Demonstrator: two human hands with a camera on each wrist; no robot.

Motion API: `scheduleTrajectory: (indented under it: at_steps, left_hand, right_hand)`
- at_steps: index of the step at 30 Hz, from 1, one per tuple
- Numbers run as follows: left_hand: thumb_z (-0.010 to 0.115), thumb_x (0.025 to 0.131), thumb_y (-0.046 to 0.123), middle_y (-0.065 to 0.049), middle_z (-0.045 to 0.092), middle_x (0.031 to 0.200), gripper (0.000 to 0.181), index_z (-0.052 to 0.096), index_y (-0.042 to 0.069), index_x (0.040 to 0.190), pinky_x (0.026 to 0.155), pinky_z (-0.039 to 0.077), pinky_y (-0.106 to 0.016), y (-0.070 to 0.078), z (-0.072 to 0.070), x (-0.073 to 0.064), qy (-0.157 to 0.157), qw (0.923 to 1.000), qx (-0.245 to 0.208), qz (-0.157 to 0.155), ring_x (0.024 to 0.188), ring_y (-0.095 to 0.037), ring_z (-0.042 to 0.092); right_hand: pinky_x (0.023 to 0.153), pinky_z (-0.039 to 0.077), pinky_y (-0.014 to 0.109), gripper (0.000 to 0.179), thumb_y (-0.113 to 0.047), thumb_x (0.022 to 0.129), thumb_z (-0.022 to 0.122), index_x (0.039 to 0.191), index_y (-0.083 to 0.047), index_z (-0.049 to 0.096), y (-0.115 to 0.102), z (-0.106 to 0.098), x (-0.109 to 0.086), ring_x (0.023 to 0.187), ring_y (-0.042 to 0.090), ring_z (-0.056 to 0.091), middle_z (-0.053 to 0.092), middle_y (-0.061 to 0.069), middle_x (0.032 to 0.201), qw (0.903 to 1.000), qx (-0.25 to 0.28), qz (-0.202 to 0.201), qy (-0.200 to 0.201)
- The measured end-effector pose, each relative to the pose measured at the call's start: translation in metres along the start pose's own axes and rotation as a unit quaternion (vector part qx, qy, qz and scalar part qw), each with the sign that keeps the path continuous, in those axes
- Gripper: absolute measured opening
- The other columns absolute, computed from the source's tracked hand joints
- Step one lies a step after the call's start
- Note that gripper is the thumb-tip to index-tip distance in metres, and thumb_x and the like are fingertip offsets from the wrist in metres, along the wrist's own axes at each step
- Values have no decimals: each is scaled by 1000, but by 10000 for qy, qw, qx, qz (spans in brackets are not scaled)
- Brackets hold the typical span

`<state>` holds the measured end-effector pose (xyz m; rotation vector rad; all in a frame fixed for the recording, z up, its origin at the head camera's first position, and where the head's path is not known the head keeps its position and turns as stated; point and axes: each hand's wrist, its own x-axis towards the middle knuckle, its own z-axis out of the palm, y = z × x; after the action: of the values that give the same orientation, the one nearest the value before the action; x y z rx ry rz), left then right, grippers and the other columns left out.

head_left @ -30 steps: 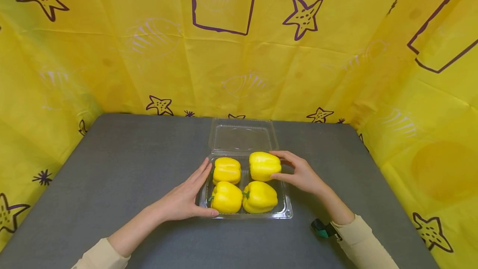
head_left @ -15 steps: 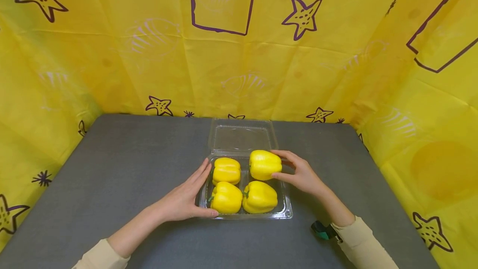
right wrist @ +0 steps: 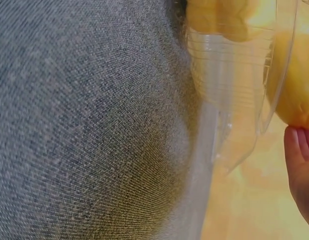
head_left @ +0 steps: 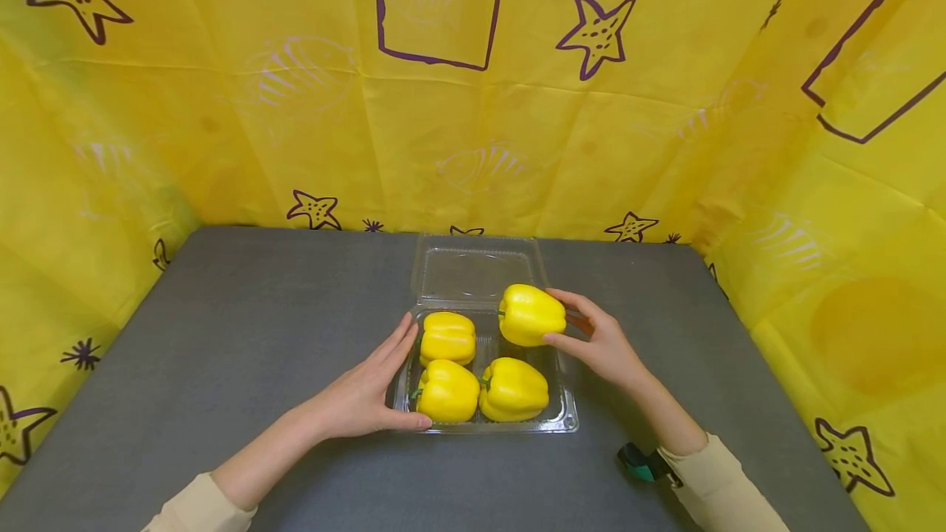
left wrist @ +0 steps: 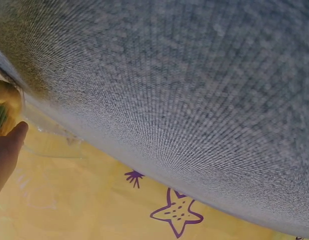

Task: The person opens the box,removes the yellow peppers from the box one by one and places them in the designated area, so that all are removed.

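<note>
My right hand [head_left: 602, 343] holds a yellow bell pepper [head_left: 530, 315] by its right end, thumb in front and fingers behind. The pepper is raised over the back right of a clear plastic clamshell box [head_left: 510, 428], its green stem facing left. In the right wrist view, the fingertips [right wrist: 293, 137] press against the held pepper [right wrist: 297, 95] above the box rim. Three more yellow peppers lie in the box: back left [head_left: 447, 338], front left [head_left: 447, 392] and front right [head_left: 515, 390]. Along the box's left side rests my left hand [head_left: 362, 392], fingers extended, thumb at the front corner.
The box's transparent lid [head_left: 479, 271] lies folded back toward the rear of the grey table [head_left: 281, 310]. Yellow cloth [head_left: 473, 113] with starfish drawings hangs behind the table and on both sides. A dark and green strap device [head_left: 641, 464] sits at the right wrist.
My right hand has lifted the back right pepper and moved it up, slightly to the right, with its stem now showing. The left hand stays on the box's side.
</note>
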<state>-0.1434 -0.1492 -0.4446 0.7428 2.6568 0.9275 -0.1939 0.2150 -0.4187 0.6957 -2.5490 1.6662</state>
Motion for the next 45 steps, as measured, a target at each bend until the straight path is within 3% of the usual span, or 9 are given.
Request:
scheduleTrajectory:
  at_steps: [8, 16, 22, 30, 36, 42, 45]
  left_hand:
    - [68, 69, 76, 1, -9, 163, 126, 3, 16, 158, 107, 33, -56, 0, 0, -1, -1, 10000, -39, -3, 147, -27, 13]
    - [68, 69, 76, 1, -10, 163, 125, 3, 16, 158, 107, 33, -56, 0, 0, 0, -3, 10000, -62, 26, 147, -28, 13]
    - [67, 69, 76, 1, -10, 163, 125, 3, 16, 158, 107, 33, -55, 0, 0, 0, 8, 10000, -55, 46, 147, -28, 13]
    - [68, 68, 77, 2, -10, 163, 127, 1, 18, 158, 108, 32, -56, -1, 1, 1, 10, 10000, -72, -48, 147, -28, 13]
    - [69, 68, 76, 2, -10, 163, 127, 0, 19, 158, 108, 31, -56, -1, 1, 1, 9, 9999, -101, -56, 147, -28, 12]
    - [70, 68, 75, 2, -10, 163, 126, 0, 20, 158, 107, 32, -56, -1, 1, 1, 4, 9999, -104, -53, 147, -28, 14]
    - [70, 68, 74, 2, -10, 163, 126, 0, 20, 158, 107, 33, -56, -1, 1, 1, -2, 9999, -111, -51, 147, -28, 14]
  right_hand:
    - [100, 41, 21, 61, -6, 84, 76, 140, -7, 51, 12, -4, -2, 124, 25, 51, 52, 8, 140, 9992, 170, 95, 354]
    - [97, 41, 16, 61, 3, 83, 74, 138, 2, 50, 11, -6, -3, 119, 29, 53, 53, 16, 137, 9964, -30, 242, 814]
    - [98, 41, 17, 59, -3, 85, 75, 138, -1, 51, 11, -9, -4, 116, 17, 53, 54, 14, 135, 9916, -163, 494, 1181]
    - [96, 42, 15, 60, -13, 85, 77, 138, -2, 52, 13, -10, -7, 117, 20, 53, 54, 12, 135, 9817, 60, 778, 1736]
    - [92, 44, 13, 59, -14, 86, 77, 138, -3, 52, 15, -12, -9, 113, 14, 54, 56, 12, 133, 9701, 284, 1140, 2126]
    - [92, 45, 14, 60, -14, 86, 76, 139, -3, 50, 16, -16, -10, 116, 17, 53, 55, 11, 134, 9604, 463, 1451, 2333]
    - [94, 45, 18, 62, -13, 87, 75, 141, -1, 48, 6, -18, -11, 118, 21, 52, 54, 14, 136, 9574, 393, 1632, 2352]
